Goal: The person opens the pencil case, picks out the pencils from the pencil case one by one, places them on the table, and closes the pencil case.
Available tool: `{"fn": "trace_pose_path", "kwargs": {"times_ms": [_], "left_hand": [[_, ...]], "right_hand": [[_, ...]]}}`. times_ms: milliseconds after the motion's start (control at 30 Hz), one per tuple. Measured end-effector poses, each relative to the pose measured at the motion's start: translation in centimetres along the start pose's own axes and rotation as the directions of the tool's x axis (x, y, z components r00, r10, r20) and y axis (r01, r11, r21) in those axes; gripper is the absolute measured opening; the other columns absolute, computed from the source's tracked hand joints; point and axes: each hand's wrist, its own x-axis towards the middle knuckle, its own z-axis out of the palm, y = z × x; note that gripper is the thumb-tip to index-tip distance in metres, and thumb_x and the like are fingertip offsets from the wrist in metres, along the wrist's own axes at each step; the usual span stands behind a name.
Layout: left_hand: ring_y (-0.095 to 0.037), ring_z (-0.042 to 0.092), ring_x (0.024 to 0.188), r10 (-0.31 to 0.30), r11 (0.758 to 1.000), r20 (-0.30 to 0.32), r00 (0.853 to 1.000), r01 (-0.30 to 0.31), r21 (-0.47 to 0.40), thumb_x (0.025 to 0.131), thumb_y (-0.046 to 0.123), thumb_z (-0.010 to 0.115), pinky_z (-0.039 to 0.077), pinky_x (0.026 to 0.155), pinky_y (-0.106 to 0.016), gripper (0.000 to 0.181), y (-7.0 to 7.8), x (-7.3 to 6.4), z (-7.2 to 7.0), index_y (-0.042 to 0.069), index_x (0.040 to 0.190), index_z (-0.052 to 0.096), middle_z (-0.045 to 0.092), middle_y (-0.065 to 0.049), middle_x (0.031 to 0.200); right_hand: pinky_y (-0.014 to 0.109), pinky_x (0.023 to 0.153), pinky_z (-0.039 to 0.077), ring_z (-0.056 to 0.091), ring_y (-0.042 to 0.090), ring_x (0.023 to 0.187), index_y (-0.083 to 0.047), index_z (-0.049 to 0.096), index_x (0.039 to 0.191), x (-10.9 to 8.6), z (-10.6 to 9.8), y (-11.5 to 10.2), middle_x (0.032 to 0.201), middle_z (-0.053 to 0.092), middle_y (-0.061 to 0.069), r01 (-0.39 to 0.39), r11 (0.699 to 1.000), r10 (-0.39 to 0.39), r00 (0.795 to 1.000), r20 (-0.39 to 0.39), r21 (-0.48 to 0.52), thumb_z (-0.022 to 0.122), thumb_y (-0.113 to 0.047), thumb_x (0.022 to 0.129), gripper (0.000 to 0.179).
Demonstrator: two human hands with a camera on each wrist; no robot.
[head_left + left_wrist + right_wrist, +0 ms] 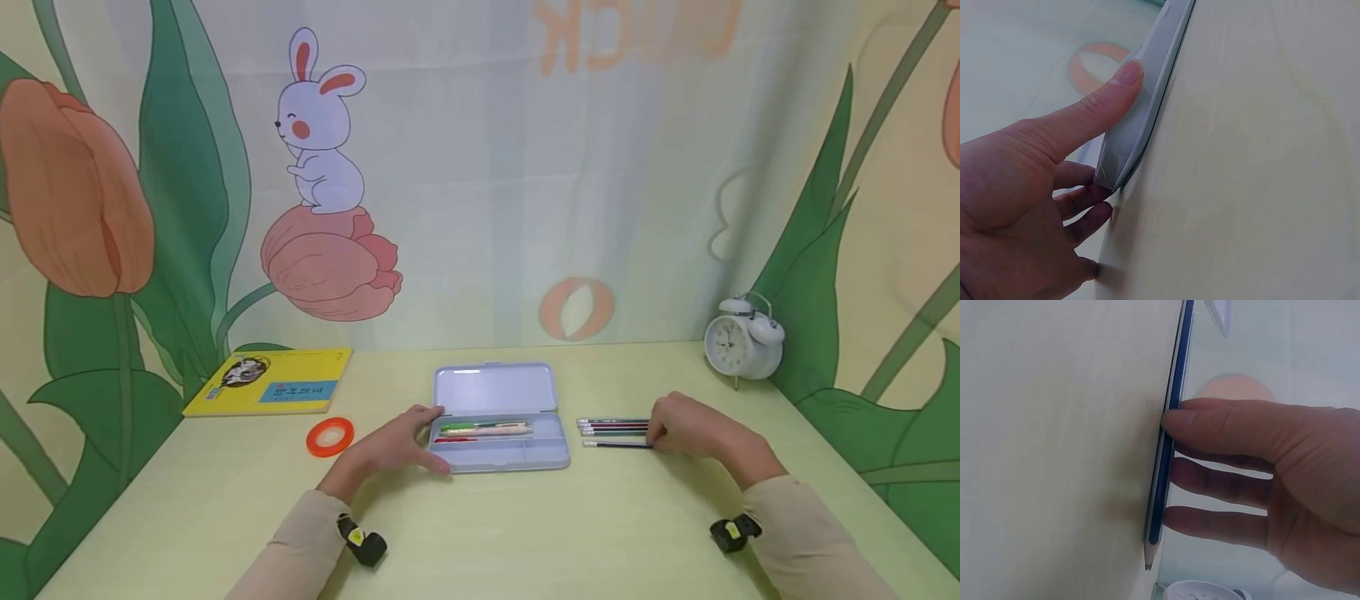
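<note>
A pale blue pencil case (486,464) lies on the table with its lid raised at the back. Pens (487,430), one green and one whitish, rest in its rear compartment beside a red one. My left hand (393,442) grips the case's left end, thumb (1110,100) on the front wall and fingers around the corner. To the right of the case, my right hand (686,425) pinches a dark blue pencil (1175,381) between thumb and fingers, its sharpened tip towards the clock. Several more pencils (611,427) lie side by side just behind it, partly hidden by that hand.
An orange tape roll (313,447) lies left of my left hand. Behind it is a yellow book (300,364). A white alarm clock (731,346) stands at the back right. A printed curtain (465,208) hangs behind the table (540,542).
</note>
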Motion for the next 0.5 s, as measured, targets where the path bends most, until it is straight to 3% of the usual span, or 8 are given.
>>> {"fn": "trace_pose_path", "kwargs": {"times_ms": [500], "left_hand": [[-0.032,0.034,0.141,0.001,1.000,0.005,1.000,-0.001,0.002,0.068,0.044,0.091,0.032,0.113,-0.057,0.106,-0.21,0.00,-0.12,0.017,0.156,0.038,0.038,-0.010,0.153]], "right_hand": [[0.032,0.058,0.047,0.049,0.012,0.062,-0.015,0.072,0.071,0.25,-0.03,-0.79,0.070,0.060,-0.007,-0.166,0.977,0.160,0.986,-0.054,-0.133,0.078,-0.002,0.081,0.017]]}}
